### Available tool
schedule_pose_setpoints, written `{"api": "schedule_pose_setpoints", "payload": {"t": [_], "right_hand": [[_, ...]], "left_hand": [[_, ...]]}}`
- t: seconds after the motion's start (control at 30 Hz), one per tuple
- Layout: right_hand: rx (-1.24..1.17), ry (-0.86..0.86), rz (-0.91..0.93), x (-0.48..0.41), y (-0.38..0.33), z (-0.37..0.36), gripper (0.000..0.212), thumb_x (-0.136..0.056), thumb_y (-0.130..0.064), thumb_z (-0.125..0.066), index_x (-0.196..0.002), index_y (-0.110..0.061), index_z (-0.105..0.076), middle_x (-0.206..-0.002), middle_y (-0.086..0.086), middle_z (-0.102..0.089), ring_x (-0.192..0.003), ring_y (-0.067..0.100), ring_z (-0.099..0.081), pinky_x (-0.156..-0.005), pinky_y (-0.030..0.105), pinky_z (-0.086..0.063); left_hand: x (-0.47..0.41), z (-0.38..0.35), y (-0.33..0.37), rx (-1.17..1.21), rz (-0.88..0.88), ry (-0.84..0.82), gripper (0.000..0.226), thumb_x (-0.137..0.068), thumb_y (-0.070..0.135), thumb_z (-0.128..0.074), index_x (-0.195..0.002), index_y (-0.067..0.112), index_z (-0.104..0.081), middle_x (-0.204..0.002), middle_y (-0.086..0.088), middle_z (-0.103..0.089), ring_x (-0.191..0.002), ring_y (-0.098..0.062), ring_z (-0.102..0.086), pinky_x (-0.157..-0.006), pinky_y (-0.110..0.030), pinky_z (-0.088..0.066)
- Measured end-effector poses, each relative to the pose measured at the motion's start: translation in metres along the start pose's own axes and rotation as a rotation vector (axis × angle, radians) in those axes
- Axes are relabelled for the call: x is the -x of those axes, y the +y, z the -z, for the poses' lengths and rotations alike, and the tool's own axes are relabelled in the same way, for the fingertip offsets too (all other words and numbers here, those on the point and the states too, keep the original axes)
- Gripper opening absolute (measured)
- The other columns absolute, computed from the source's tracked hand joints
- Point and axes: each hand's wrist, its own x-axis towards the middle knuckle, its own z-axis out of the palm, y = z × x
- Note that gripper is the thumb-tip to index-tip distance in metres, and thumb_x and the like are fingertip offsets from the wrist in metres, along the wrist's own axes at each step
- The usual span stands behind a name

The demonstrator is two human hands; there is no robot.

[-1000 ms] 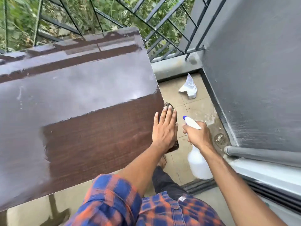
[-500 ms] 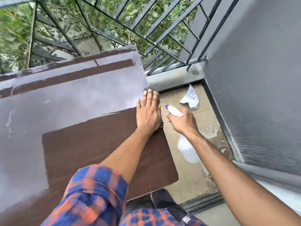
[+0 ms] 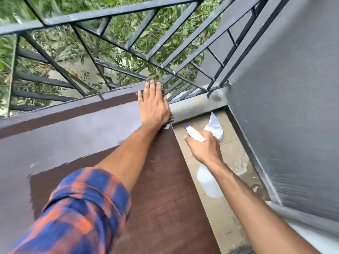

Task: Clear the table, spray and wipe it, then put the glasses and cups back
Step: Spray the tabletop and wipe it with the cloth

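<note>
The dark brown wooden table [image 3: 161,189] fills the lower left, its far part glossy with reflected light. My left hand [image 3: 153,105] lies flat at the table's far right corner, pressing a dark cloth [image 3: 169,119] whose frayed edge shows past the fingers. My right hand [image 3: 203,147] hovers beside the table's right edge, closed on a white spray bottle [image 3: 207,180] with a blue-tipped nozzle that points left. No glasses or cups are in view.
A grey metal railing [image 3: 128,44] runs close behind the table, with foliage beyond it. A grey wall [image 3: 293,107] closes the right side. A crumpled white bag [image 3: 214,127] lies on the tiled floor [image 3: 220,217], with a floor drain [image 3: 256,188] near the wall.
My left hand has slid the cloth along the table's right edge from near to the far corner. My right hand followed with the spray bottle. The view tilted up toward the railing.
</note>
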Motion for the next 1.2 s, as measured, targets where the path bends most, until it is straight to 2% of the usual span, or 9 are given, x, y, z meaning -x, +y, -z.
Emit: {"api": "schedule_pose_setpoints", "payload": {"t": [0.17, 0.37, 0.47, 0.63, 0.67, 0.77, 0.83, 1.0, 1.2], "right_hand": [[-0.011, 0.017, -0.016, -0.004, -0.006, -0.005, 0.035, -0.087, -0.036, -0.066, -0.064, -0.015, -0.051, -0.060, 0.000, -0.050, -0.068, 0.033, -0.052, -0.064, 0.037, -0.041], [0.009, 0.040, 0.013, 0.007, -0.011, -0.008, 0.035, -0.089, -0.034, -0.065, -0.063, -0.018, -0.050, -0.059, 0.002, -0.047, -0.068, 0.033, -0.050, -0.063, 0.037, -0.040], [0.030, 0.030, 0.056, 0.016, -0.023, -0.006, 0.035, -0.089, -0.032, -0.066, -0.056, -0.034, -0.055, -0.056, 0.001, -0.045, -0.068, 0.033, -0.048, -0.064, 0.038, -0.039], [0.067, 0.027, 0.127, 0.032, -0.051, -0.007, 0.037, -0.091, -0.035, -0.068, -0.057, -0.045, -0.061, -0.060, -0.002, -0.052, -0.078, 0.038, -0.059, -0.068, 0.038, -0.043], [0.070, 0.020, 0.139, 0.035, -0.057, -0.009, 0.033, -0.091, -0.036, -0.068, -0.059, -0.042, -0.063, -0.061, -0.001, -0.054, -0.079, 0.038, -0.061, -0.069, 0.039, -0.045], [0.064, 0.017, 0.176, 0.043, -0.079, -0.019, 0.030, -0.089, -0.038, -0.070, -0.067, -0.017, -0.066, -0.072, 0.009, -0.068, -0.085, 0.041, -0.066, -0.075, 0.042, -0.052], [0.063, -0.003, 0.220, 0.054, -0.095, -0.034, 0.032, -0.087, -0.038, -0.071, -0.069, -0.012, -0.065, -0.074, 0.013, -0.068, -0.086, 0.042, -0.067, -0.075, 0.043, -0.053], [0.114, -0.137, 0.323, 0.095, -0.133, -0.077, 0.033, -0.092, -0.035, -0.067, -0.076, -0.007, -0.063, -0.069, 0.008, -0.063, -0.082, 0.041, -0.063, -0.067, 0.038, -0.045], [0.163, -0.275, 0.375, 0.139, -0.147, -0.123, 0.041, -0.091, -0.031, -0.065, -0.063, -0.014, -0.040, -0.059, 0.001, -0.043, -0.063, 0.030, -0.045, -0.058, 0.037, -0.035]], "left_hand": [[-0.044, 0.010, -0.018, -0.027, 0.003, -0.014, 0.062, -0.104, 0.040, -0.024, -0.158, 0.011, -0.015, -0.166, -0.012, -0.012, -0.154, -0.027, -0.006, -0.124, -0.051, -0.002], [-0.036, 0.021, -0.045, -0.029, -0.002, -0.035, 0.060, -0.105, 0.039, -0.024, -0.158, 0.012, -0.017, -0.166, -0.012, -0.013, -0.154, -0.027, -0.008, -0.124, -0.051, -0.004], [-0.020, 0.037, -0.083, -0.026, 0.040, -0.004, 0.058, -0.104, 0.036, -0.030, -0.156, 0.011, -0.023, -0.164, -0.013, -0.021, -0.152, -0.030, -0.015, -0.123, -0.052, -0.008], [0.022, 0.064, -0.177, -0.038, 0.153, 0.099, 0.056, -0.101, 0.032, -0.038, -0.152, 0.008, -0.032, -0.158, -0.017, -0.033, -0.148, -0.035, -0.024, -0.119, -0.058, -0.016], [0.032, 0.070, -0.197, -0.044, 0.196, 0.106, 0.056, -0.102, 0.031, -0.039, -0.152, 0.008, -0.031, -0.158, -0.017, -0.032, -0.148, -0.035, -0.023, -0.119, -0.058, -0.016], [0.063, 0.087, -0.250, -0.066, 0.277, 0.108, 0.057, -0.103, 0.031, -0.039, -0.154, 0.010, -0.029, -0.161, -0.015, -0.029, -0.149, -0.035, -0.021, -0.120, -0.057, -0.014], [0.086, 0.097, -0.277, -0.081, 0.297, 0.116, 0.058, -0.103, 0.030, -0.038, -0.156, 0.011, -0.026, -0.162, -0.014, -0.027, -0.150, -0.035, -0.020, -0.119, -0.058, -0.015], [0.144, 0.113, -0.329, -0.070, 0.419, 0.155, 0.057, -0.102, 0.029, -0.039, -0.154, 0.009, -0.029, -0.161, -0.016, -0.026, -0.149, -0.035, -0.021, -0.117, -0.059, -0.017], [0.204, 0.125, -0.377, -0.068, 0.570, 0.194, 0.057, -0.103, 0.028, -0.042, -0.154, 0.006, -0.030, -0.161, -0.017, -0.026, -0.149, -0.036, -0.022, -0.118, -0.060, -0.016]]}}
